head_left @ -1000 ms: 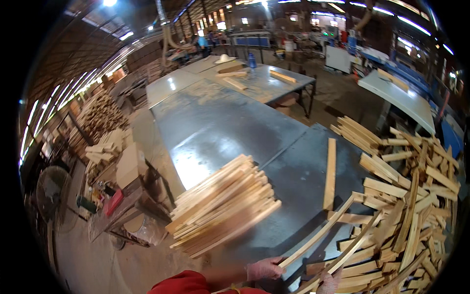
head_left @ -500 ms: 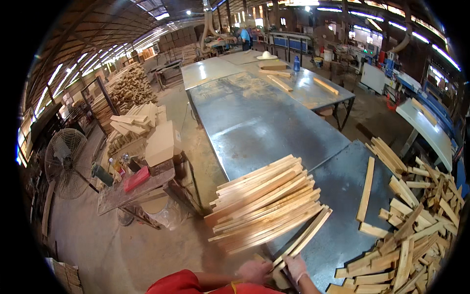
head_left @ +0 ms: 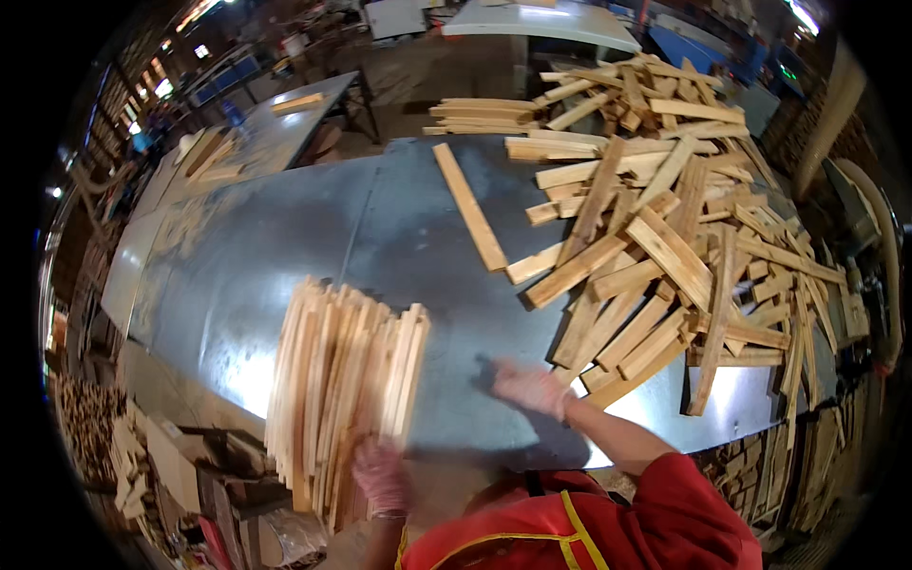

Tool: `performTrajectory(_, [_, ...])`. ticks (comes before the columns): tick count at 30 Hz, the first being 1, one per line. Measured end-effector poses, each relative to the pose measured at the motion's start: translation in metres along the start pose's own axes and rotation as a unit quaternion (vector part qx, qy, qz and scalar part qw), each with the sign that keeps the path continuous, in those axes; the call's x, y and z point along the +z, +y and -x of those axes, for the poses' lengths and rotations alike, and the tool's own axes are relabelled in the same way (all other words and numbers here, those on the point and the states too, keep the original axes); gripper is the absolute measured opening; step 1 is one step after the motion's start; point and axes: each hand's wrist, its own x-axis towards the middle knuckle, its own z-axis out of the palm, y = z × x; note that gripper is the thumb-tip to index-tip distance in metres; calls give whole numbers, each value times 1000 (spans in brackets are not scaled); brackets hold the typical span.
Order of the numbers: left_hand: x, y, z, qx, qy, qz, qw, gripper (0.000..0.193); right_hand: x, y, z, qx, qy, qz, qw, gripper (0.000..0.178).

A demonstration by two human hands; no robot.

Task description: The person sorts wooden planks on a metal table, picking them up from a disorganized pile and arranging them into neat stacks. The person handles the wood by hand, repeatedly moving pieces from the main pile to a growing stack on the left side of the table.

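A stack of pale wooden slats [head_left: 332,380] lies side by side on the near left of the metal-topped table [head_left: 427,233]. At its near right end is my left hand [head_left: 382,475], in a light glove, fingers resting against the slat ends and not wrapped round one. My right hand [head_left: 530,388], also gloved and slightly blurred, hovers over the tabletop between the stack and the loose pile of slats [head_left: 655,275]. Its fingers are partly stretched out, with nothing seen in them. One single slat [head_left: 470,207] lies apart, left of the pile.
Several slats [head_left: 484,116] lie together at the table's far edge. Beyond it stands a white-topped table [head_left: 541,27]. A second metal table [head_left: 285,119] with a few boards is at the far left. A cardboard box [head_left: 171,461] sits low on the left.
My view has swung right toward the loose pile. The two slats my hands held now seem to lie at the stack's right side. My hands have parted, the right moving toward the pile.
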Motion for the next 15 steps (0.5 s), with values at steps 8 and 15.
performTrajectory(8, [-77,118,-151,86,-45,226,969,83,-279,135,98,160,488,292,807,89])
performTrajectory(15, [-91,302,-313,205,-44,291,934,89,-320,177,105,252,321,343,846,111])
